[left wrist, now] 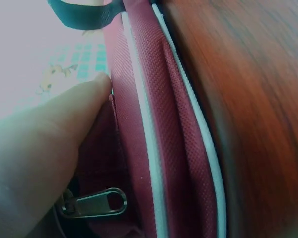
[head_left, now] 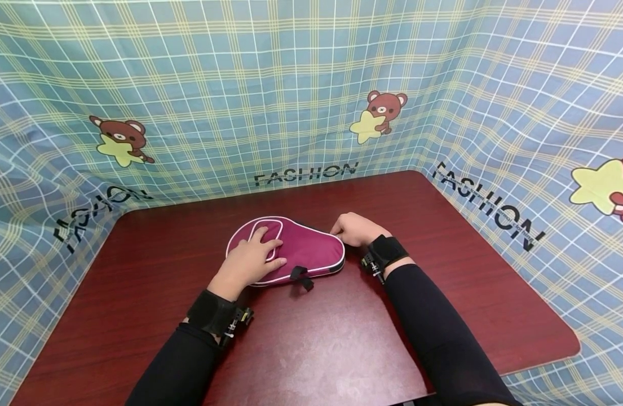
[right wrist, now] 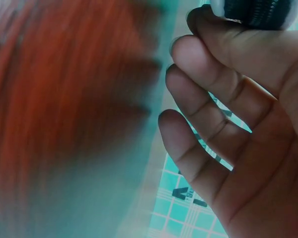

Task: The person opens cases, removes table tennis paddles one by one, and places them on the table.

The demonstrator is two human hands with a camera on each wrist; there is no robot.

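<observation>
A maroon table tennis paddle case (head_left: 311,248) with white piping lies flat on the table, its narrow end pointing right. My left hand (head_left: 252,259) rests on the wide end, fingers spread across the small front pocket. The left wrist view has the thumb (left wrist: 64,114) against the case's face, beside a metal zipper pull (left wrist: 97,203). At the narrow end, my right hand (head_left: 359,229) pinches with thumb and index finger at the zipped edge; the pull there is hidden by the fingers. Its other fingers (right wrist: 188,134) are loosely bent in the right wrist view.
A black strap (head_left: 302,277) sticks out from the case's near side. The dark red wooden table (head_left: 316,349) has rounded corners. Checked cloth (head_left: 215,101) with printed bears hangs behind it and along both sides.
</observation>
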